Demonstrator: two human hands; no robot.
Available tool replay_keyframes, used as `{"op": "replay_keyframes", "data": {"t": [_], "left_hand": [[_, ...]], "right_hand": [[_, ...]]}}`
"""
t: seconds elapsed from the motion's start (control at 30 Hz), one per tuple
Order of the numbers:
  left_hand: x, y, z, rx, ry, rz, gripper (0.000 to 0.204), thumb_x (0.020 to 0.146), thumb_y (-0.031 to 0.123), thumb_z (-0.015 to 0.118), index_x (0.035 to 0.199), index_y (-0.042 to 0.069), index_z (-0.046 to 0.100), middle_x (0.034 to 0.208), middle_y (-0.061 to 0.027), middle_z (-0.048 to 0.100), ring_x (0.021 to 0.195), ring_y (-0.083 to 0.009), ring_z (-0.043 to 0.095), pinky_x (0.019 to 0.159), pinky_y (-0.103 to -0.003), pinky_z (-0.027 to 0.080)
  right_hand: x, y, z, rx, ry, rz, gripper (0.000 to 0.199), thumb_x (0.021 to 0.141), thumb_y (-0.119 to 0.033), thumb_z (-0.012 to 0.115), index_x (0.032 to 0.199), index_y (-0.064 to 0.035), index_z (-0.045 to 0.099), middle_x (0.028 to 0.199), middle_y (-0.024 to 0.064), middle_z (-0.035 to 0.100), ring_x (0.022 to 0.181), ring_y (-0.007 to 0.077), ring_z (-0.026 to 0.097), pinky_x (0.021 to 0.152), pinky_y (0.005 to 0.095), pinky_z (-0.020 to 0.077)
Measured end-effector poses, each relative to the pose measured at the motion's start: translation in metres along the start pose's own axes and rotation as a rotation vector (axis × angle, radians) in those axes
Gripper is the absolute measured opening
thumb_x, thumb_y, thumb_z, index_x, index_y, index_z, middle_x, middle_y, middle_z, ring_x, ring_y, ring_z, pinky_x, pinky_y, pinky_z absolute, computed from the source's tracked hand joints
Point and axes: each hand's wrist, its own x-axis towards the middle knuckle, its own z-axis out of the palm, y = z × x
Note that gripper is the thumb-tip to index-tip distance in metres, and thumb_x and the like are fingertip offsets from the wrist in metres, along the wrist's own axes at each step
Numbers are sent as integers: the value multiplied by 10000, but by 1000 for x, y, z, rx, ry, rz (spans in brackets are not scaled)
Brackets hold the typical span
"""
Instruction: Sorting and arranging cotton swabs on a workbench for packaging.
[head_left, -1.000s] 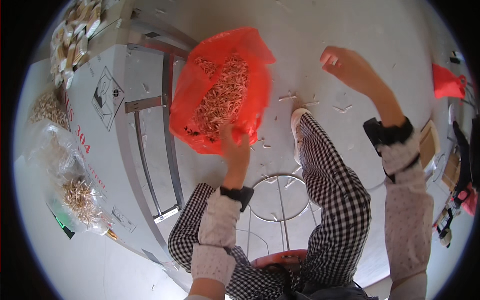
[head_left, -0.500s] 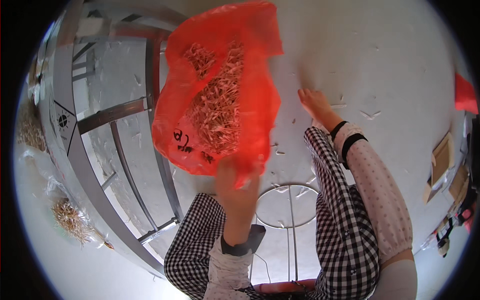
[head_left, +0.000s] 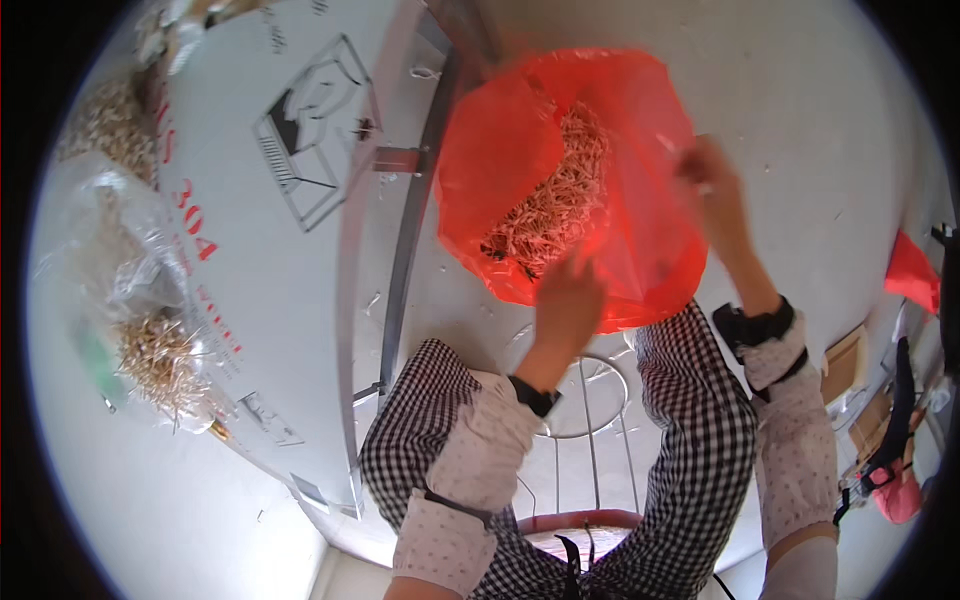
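A translucent red plastic bag (head_left: 650,100) spreads open in front of me above the floor, holding a heap of short, thin, stick-like dried pieces (head_left: 560,190). At the bag's near edge, my left hand (head_left: 570,310) is closed on the plastic, with its fingertips blurred against the red. My right hand (head_left: 718,195) is at the bag's right rim, fingers curled in a pinch on the edge; motion smears it a little.
A large printed panel (head_left: 270,250) on a metal frame (head_left: 405,250) stands at the left. Beyond it lie clear bags and a bundle of thin dried stalks (head_left: 165,365). A round wire stand (head_left: 590,430) is between my knees. Cardboard (head_left: 845,365) and another red bag (head_left: 912,270) lie at the right.
My right hand has risen from the floor to the bag's right rim. The bag has come nearer and opened wider, with my left hand still at its near edge. The view has turned left.
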Motion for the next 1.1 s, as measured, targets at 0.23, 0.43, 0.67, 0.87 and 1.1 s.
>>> {"op": "replay_keyframes", "data": {"t": [0.23, 0.43, 0.67, 0.87, 1.1], "left_hand": [[9, -65, -41, 579, -451, -112, 194, 790, 212, 591, 905, 108, 708, 1007, -114, 678, 930, -288, 638, 841, -410, 477], [-11, -73, -73, 545, -532, -187, 675, 644, 306, 761, 1239, 81, 537, 934, -127, 690, 862, -296, 670, 724, -429, 526], [-40, -95, -135, 391, -124, -268, 835, 749, 106, 600, 1454, -8, 168, 1124, -215, 601, 984, -325, 618, 754, -479, 495], [-81, -29, -120, 24, 173, -234, 717, 766, 209, 672, 1363, -9, 339, 1236, -229, 516, 1082, -376, 549, 937, -537, 396], [-295, 10, -192, -255, 458, 133, 352, 819, 151, 663, 1127, 13, 564, 997, -152, 619, 930, -275, 601, 824, -374, 468]], "right_hand": [[13, 15, 137, -653, -603, -757, 425, 842, -163, 536, 1267, -177, 536, 1292, 55, 513, 1103, 303, 543, 845, 467, 485], [-33, 74, 171, -1026, -752, -448, 437, 888, -230, 484, 1324, -240, 502, 1383, 73, 442, 1187, 283, 499, 871, 522, 447], [-53, -9, 148, -404, -544, -114, 549, 802, -78, 529, 1343, -151, 479, 1423, 174, 379, 1076, 434, 554, 846, 495, 483], [-17, -28, 32, -555, -595, -254, 302, 814, -119, 544, 1104, -63, 606, 1117, 197, 602, 1027, 315, 593, 866, 427, 478], [-180, -206, -113, -380, -58, -432, 210, 872, -84, 545, 1067, -30, 598, 1052, 161, 606, 962, 331, 591, 876, 372, 462]]}}
